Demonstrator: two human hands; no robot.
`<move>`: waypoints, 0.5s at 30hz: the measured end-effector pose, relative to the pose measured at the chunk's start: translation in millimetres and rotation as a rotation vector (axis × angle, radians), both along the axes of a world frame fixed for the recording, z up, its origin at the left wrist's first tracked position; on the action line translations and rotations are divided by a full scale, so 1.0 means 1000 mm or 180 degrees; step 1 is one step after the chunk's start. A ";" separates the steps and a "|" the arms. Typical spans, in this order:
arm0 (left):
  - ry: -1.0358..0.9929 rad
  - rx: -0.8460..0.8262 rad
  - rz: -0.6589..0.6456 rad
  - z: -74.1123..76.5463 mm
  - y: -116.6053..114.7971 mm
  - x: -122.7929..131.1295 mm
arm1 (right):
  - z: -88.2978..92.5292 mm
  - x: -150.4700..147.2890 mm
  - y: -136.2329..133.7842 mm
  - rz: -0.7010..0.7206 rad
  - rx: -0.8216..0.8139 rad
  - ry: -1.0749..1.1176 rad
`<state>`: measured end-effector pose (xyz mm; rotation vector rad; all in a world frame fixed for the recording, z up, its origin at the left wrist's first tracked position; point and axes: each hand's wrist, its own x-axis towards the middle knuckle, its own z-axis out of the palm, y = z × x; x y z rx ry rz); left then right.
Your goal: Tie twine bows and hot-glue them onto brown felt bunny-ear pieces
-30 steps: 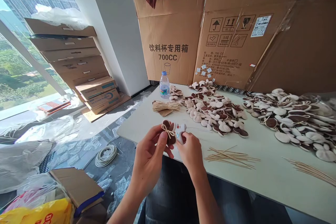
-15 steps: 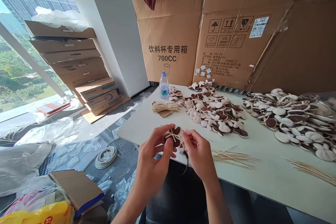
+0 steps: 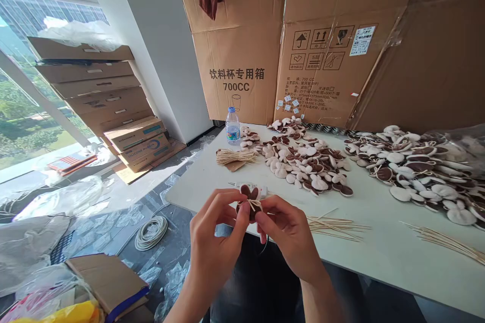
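Observation:
Close to the table's front edge, a small brown bunny-shaped plush piece [image 3: 250,197] has a cream cord tied in a bow around its middle. My left hand [image 3: 217,227] pinches it from the left, thumb on the front near the bow. My right hand [image 3: 286,232] closes on its right edge, with thumb and fingertips by the cord end. Just behind the piece lies a white object [image 3: 261,191], mostly hidden. A heap of brown and white plush pieces [image 3: 303,156] spreads beyond my hands, and cut cream cords [image 3: 337,227] lie right of my right hand.
On the white table [image 3: 379,262] stand a water bottle [image 3: 232,128] and a bundle of cords [image 3: 237,157]. A larger plush heap [image 3: 417,171] and more loose cords [image 3: 447,239] lie at right. Big cardboard [image 3: 242,50] rises behind. Coiled cable [image 3: 150,233] rests on the floor.
My right hand has moved in against the plush piece, its fingers now at the piece's right edge. The piece has turned more upright in my left hand. The view has shifted slightly.

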<state>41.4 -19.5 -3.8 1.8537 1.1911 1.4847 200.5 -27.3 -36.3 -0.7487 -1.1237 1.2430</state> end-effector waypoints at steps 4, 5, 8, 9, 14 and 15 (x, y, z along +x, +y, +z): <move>0.0324 0.0598 0.0227 0.003 0.000 0.001 | 0.002 -0.001 -0.003 -0.0091 0.0049 -0.0145; 0.0409 0.0742 0.0301 0.004 0.000 0.001 | 0.002 -0.002 -0.004 -0.0145 0.0083 -0.0240; 0.0673 0.1228 0.0494 0.003 0.001 -0.002 | 0.002 -0.003 -0.005 -0.0341 0.0260 -0.0503; 0.0743 0.1407 0.0537 0.003 0.002 -0.003 | 0.002 -0.004 -0.005 -0.0381 0.0337 -0.0519; 0.1239 0.2203 0.0967 0.002 0.011 -0.013 | 0.004 -0.009 -0.007 -0.0342 0.0471 -0.0140; 0.1290 0.2252 0.0974 0.002 0.012 -0.014 | 0.004 -0.010 -0.007 -0.0351 0.0447 -0.0074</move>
